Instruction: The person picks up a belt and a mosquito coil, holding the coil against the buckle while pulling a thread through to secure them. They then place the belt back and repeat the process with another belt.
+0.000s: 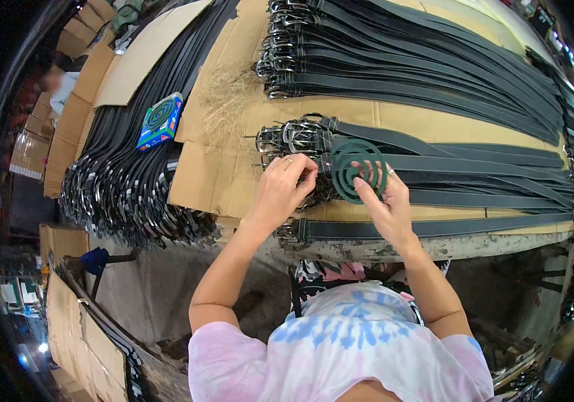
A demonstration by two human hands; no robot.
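Observation:
A dark green mosquito coil (338, 173) is held up by my right hand (389, 204), with the thumb and fingers closed on its inner rings. My left hand (285, 186) is closed in a pinch to the left of the coil, apart from it. Whatever its fingertips hold, if anything, is too small to make out. Under both hands lie black belts (434, 163) with metal buckles (294, 137) bunched at their left ends. One belt (381, 230) lies along the table's near edge.
A larger bundle of black belts (421, 63) stretches across the back. To the left, more belts (119, 181) are heaped with a blue mosquito coil box (161, 122) on top. Cardboard (196, 177) covers the table, with loose straw-coloured threads (226, 100). Another person (64, 87) is at far left.

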